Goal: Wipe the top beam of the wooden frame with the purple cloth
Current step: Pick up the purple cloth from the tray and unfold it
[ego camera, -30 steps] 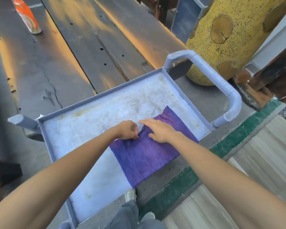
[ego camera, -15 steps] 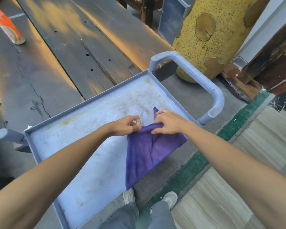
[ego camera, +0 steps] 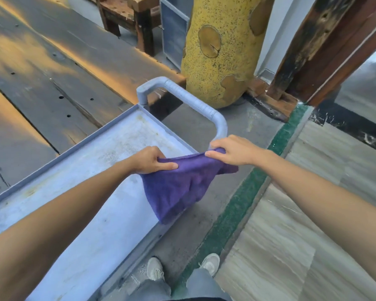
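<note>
The purple cloth hangs in the air above the right end of a grey cart tray. My left hand grips its upper left edge and my right hand pinches its upper right edge, so the cloth sags between them. A dark wooden frame post leans at the upper right. Its top beam is out of view.
The cart's grey handle curves just beyond my hands. A yellow speckled column stands behind it. A wooden bench sits at the top, dark planks lie to the left, and a green floor strip runs by my feet.
The cloth lay flat on the tray a second ago. Both hands gathered its edge and lifted it off the tray, and the view has tilted up and right.
</note>
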Tool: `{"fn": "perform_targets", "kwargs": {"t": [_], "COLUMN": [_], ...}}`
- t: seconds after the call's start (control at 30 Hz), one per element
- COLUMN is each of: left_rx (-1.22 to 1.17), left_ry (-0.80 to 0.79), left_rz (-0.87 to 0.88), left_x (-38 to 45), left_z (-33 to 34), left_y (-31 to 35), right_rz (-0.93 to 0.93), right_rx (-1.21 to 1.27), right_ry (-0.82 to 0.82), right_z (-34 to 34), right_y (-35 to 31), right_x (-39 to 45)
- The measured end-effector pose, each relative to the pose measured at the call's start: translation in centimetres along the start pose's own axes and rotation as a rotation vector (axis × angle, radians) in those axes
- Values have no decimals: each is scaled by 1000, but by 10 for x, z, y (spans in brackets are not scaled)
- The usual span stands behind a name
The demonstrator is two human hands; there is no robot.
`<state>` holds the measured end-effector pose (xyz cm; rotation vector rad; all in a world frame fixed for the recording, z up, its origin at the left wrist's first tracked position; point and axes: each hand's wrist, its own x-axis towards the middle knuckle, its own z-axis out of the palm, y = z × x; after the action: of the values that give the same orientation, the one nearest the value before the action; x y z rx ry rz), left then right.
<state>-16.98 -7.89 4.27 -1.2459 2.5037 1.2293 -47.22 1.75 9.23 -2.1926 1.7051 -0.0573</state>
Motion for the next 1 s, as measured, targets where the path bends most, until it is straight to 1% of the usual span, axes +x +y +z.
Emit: {"fn": "perform_targets", "kwargs": {"t": [0.07, 0.17, 0.2, 0.23, 0.3, 0.33, 0.4, 0.53, 0.67, 0.73, 0.8, 0.83, 0.93, 1.0], "left_rx": [4, 37, 78, 115, 231, 301, 391, 368, 255, 133, -3, -59, -273, -388], "left_ry": [-29, -75, -96, -98, -69, -44, -19, 0, 48, 130, 228, 264, 285, 311], "left_rz": [-8, 45, 77, 88, 102, 104, 121, 173, 293, 325, 328, 337, 328, 288], "left_x": [14, 34, 44, 49, 66, 74, 91, 120, 146, 162, 180, 190, 226, 249], "left_z": [-4, -8, -8, -12, -15, -17, -21, -26, -30, -33, -36, -38, -44, -47], "left_y": [23, 63, 82, 88, 109, 120, 147, 196, 238, 254, 265, 272, 289, 297], "right_rz": [26, 77, 101, 105, 156, 191, 274, 436, 506, 532, 544, 541, 579, 608], "right_rx": [8, 33, 27, 5, -47, -51, -41, -62, -145, -136, -48, 42, 291, 360], "right_ry": [-35, -100, -117, -148, -171, -164, -97, 83, 263, 328, 410, 461, 608, 669], "right_z": [-15, -36, -46, -50, -59, -65, -77, -96, -111, -120, -127, -131, -146, -154], "right_y": [16, 50, 68, 76, 101, 113, 141, 179, 213, 229, 246, 254, 281, 301], "right_x": [-17, -45, -61, -66, -84, -93, -114, -156, -184, -192, -195, -195, -186, -175]}}
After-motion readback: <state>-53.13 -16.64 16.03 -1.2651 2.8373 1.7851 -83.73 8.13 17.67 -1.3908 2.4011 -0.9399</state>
